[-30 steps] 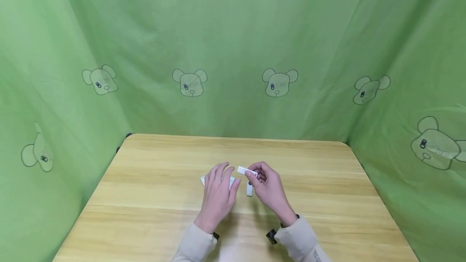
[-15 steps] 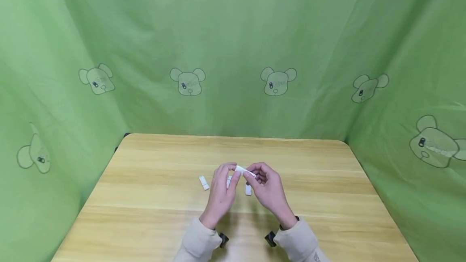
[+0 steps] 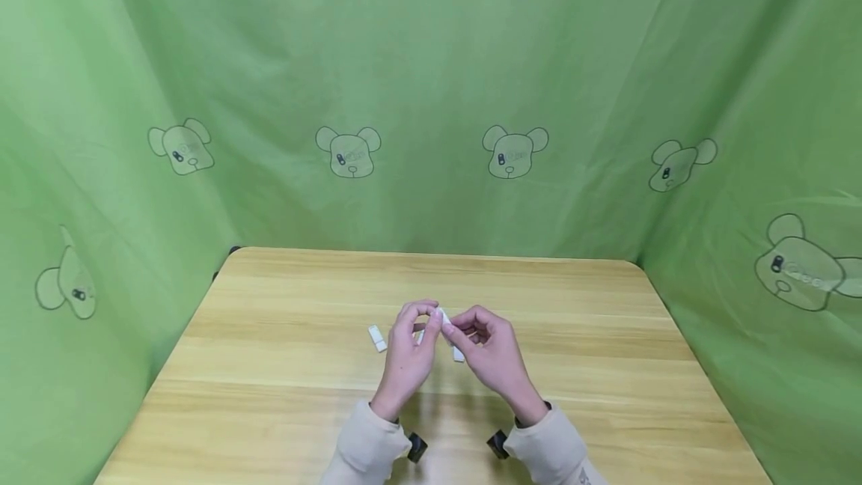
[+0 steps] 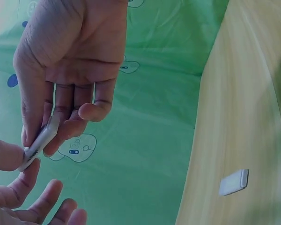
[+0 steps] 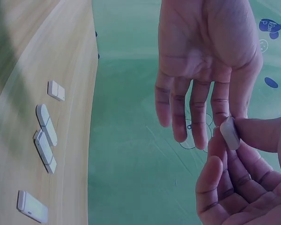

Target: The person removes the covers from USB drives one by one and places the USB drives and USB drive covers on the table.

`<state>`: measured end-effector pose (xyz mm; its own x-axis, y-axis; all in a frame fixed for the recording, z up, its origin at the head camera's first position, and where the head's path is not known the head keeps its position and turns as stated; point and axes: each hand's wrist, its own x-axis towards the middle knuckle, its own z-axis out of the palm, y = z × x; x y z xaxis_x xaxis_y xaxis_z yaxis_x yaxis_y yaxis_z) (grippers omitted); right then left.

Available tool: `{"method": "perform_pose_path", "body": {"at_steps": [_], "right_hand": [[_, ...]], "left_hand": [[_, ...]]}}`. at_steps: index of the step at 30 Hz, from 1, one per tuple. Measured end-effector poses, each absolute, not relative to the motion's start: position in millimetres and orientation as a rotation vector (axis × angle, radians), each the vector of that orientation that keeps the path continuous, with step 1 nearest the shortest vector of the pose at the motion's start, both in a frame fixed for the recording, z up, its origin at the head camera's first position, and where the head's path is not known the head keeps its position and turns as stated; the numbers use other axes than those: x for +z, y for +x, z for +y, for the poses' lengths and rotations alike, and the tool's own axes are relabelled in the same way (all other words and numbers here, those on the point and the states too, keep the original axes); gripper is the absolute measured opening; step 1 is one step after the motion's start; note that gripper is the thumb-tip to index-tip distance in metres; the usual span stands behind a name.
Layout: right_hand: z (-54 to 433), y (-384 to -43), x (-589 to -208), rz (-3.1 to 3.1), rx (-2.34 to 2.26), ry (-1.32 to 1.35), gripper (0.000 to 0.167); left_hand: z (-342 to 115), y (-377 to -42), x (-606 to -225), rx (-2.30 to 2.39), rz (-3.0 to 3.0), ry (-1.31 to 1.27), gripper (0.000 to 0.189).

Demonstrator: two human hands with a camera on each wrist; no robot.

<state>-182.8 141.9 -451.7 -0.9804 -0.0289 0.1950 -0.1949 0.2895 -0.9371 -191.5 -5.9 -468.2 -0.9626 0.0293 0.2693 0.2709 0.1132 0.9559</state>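
Swung steeper since half a second ago, the white stick [image 5: 230, 133] sits up off the table [image 3: 269, 395] between two pinches: left hand [image 3: 407, 359], thumb to finger, on one end; right hand [image 3: 497, 358], drawn closer, thumb to finger on the other, spare fingers [image 5: 179, 124] loose! Looks like joint work on it; next move calls for steady, matched grips

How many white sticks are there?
5: one white stick pinched by both hands; on the table, one at each end, two side by side between. More may be hidden.
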Motion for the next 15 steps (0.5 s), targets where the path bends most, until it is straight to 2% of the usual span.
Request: {"method": "perform_pose_path", "body": {"at_steps": [15], "right_hand": [[143.4,-175.1,-452.4,-2.373,1.845,0.179,0.012]], "left_hand": [[-2.2,-193.6,-468.3,-2.100,-2.209,-0.178,0.017]]}}
